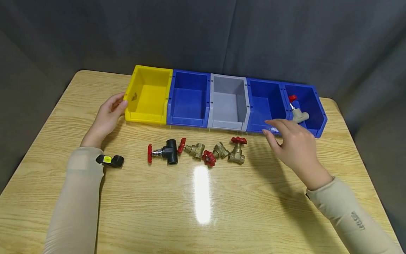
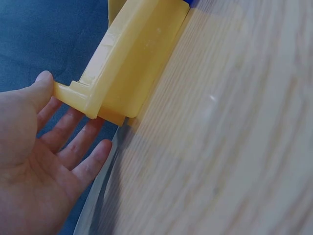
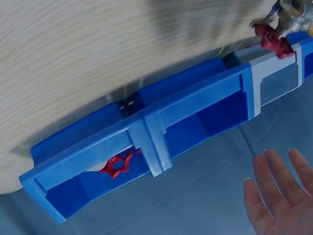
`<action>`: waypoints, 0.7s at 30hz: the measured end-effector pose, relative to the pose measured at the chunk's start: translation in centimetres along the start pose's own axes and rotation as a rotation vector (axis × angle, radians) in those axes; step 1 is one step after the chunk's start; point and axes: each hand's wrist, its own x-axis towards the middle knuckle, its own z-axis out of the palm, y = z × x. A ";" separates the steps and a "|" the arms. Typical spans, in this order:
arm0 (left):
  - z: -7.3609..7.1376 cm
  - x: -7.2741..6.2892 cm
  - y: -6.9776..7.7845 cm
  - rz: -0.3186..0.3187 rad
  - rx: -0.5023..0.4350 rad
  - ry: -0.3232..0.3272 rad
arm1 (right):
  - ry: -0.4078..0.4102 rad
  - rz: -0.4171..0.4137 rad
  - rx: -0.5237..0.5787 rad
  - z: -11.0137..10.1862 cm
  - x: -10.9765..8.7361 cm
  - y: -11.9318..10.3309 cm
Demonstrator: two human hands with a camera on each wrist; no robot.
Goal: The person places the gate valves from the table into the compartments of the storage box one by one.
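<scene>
At the left end of a row of bins, my left hand (image 1: 106, 114) pinches the rim of the yellow bin (image 1: 130, 117). The left wrist view shows the thumb against the rim of this yellow bin (image 2: 127, 63), with the other fingers spread below. My right hand (image 1: 295, 144) is before the two right-hand blue bins, thumb and fingers apart, holding nothing. In the rightmost blue bin (image 1: 317, 114) lies a beige valve (image 1: 299, 115) with a red handwheel. A black tee valve (image 1: 170, 151) and brass valves (image 1: 195, 150), (image 1: 237, 155), (image 1: 221, 150) with red handwheels lie before the row.
Between the yellow bin and the right-hand pair stand a blue bin (image 1: 189, 104) and a grey bin (image 1: 225, 106). A black strap with a yellow label (image 1: 108, 159) is at the left wrist. Dark curtain (image 1: 203, 31) hangs behind the wooden table (image 1: 152, 204).
</scene>
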 end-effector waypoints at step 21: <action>0.0 -0.1 0.1 0.015 0.024 0.008 | -0.207 -0.204 0.094 2.4 -1.1 -3.0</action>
